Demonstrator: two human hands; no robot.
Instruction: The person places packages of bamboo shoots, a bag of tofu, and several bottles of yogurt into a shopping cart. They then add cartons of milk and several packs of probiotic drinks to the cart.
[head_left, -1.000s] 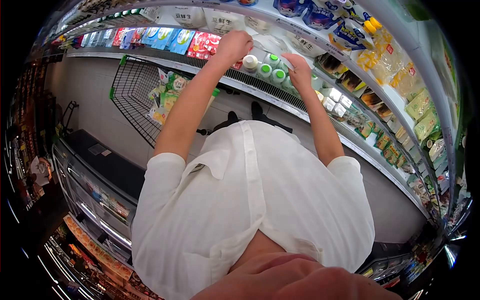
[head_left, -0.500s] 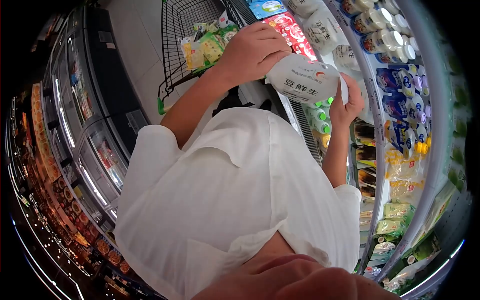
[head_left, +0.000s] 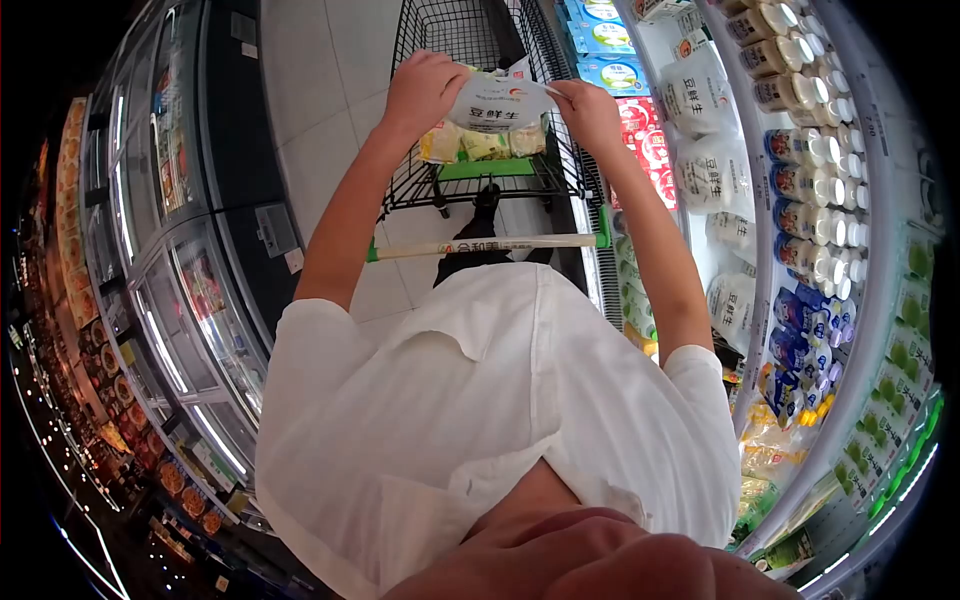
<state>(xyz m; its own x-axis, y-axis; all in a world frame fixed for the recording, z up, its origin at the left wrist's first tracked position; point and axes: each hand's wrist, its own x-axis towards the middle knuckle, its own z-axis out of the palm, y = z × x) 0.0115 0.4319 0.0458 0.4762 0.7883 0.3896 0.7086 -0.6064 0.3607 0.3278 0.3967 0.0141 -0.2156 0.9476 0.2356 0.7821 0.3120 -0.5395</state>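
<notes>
Between my two hands, a white round-edged package [head_left: 500, 104] with dark printed characters is held over the shopping cart. My left hand [head_left: 424, 92] grips its left side, fingers wrapped at the edge. On the opposite side, my right hand [head_left: 590, 108] pinches the right edge. Below the package, green and yellow bagged goods [head_left: 484, 146] lie in the cart basket, partly hidden by it.
The black wire cart [head_left: 440, 30] has a pale handle bar [head_left: 485, 245] near my waist. To the right stands a refrigerated shelf with similar white packages [head_left: 692, 98], red boxes [head_left: 650, 145] and white-capped bottles [head_left: 800, 148]. Glass-door freezers [head_left: 150, 230] line the left.
Both hands and the package have moved left and forward, from beside the shelf to over the cart. The cart now appears more central, with its handle in view, and more shelf goods show.
</notes>
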